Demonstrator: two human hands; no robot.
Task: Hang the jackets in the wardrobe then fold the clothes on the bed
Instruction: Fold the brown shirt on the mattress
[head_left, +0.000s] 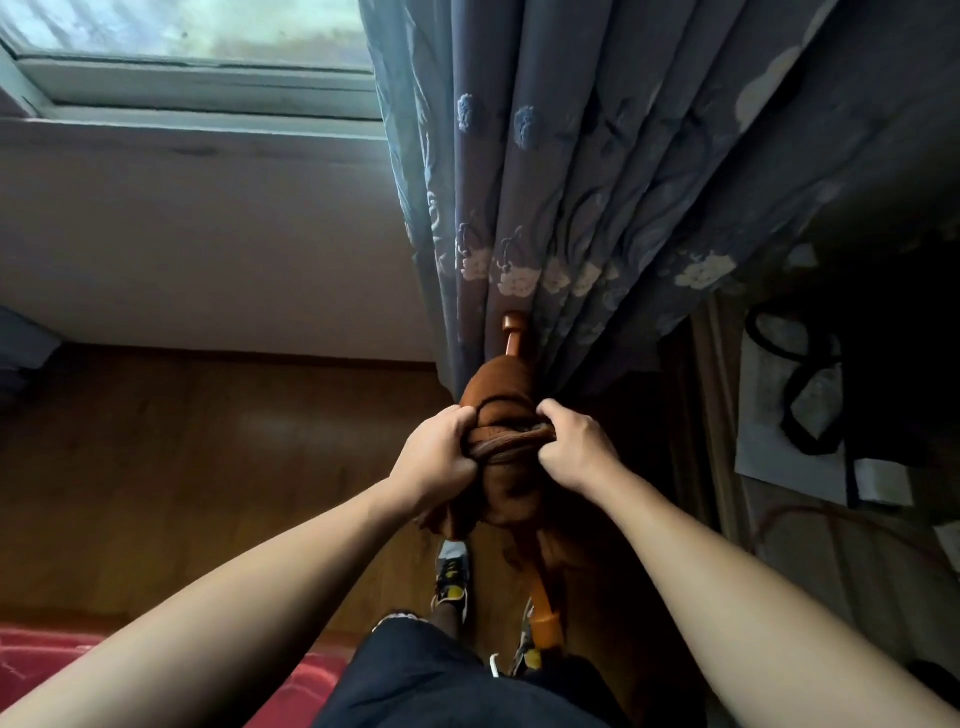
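A brown jacket (506, 483) is draped over a wooden hanger, whose ends stick out at the far side (513, 332) and the near side (545, 618). My left hand (436, 457) grips the jacket's bunched collar from the left. From the right, my right hand (574, 447) grips the same bunched fabric. Both hands hold it in front of me, above the floor and close to the curtain. No wardrobe is in sight.
A blue-grey flowered curtain (597, 182) hangs right behind the jacket, beside a window (197, 47). Wooden floor (208, 467) lies to the left. A red bed cover (78, 660) shows at bottom left. A white bag with black handles (800, 410) sits at the right.
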